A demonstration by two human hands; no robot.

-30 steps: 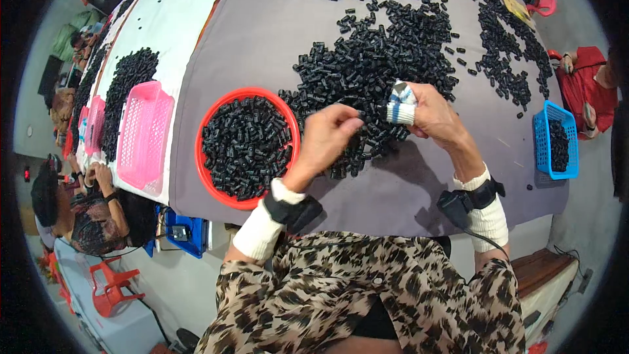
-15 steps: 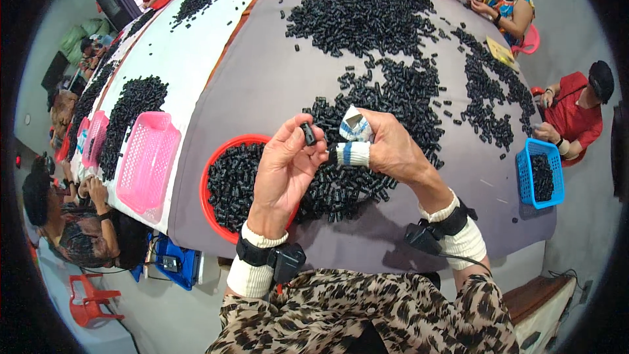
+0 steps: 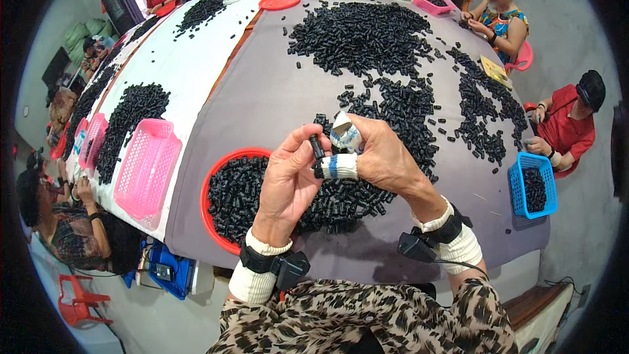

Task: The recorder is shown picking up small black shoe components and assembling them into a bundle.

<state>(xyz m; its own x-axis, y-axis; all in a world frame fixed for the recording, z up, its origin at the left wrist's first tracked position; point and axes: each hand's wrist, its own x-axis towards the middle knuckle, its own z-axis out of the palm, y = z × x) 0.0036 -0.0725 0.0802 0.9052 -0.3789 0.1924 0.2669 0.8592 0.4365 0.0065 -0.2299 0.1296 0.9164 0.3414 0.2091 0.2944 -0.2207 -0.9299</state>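
Above the near part of the table, my left hand point(image 3: 288, 174) pinches a small black cylindrical plastic piece point(image 3: 316, 147) between thumb and fingers, its length tilted. My right hand point(image 3: 386, 157) meets it from the right with fingers bent closed. White-and-blue cloth wraps point(image 3: 341, 166) cover its fingertips, and the lower wrapped one, dark at its end, lies against the lower end of the piece. Whatever is between the right fingers is hidden. Below my left hand sits a round red basket point(image 3: 207, 203) filled with similar black pieces. A loose heap point(image 3: 354, 200) of them lies under both hands.
Large heaps of black pieces point(image 3: 360, 33) cover the middle and far table. A pink basket point(image 3: 147, 167) stands left, a blue basket point(image 3: 552, 190) right, and a red lid-like tray point(image 3: 280, 1) farther back. Co-workers sit around the edges, one in a red shirt point(image 3: 570, 118) at right.
My hands have come closer together, and the wrapped right finger now touches the black piece's lower end. The piece has shifted in my left fingers. The whole view has tilted slightly.
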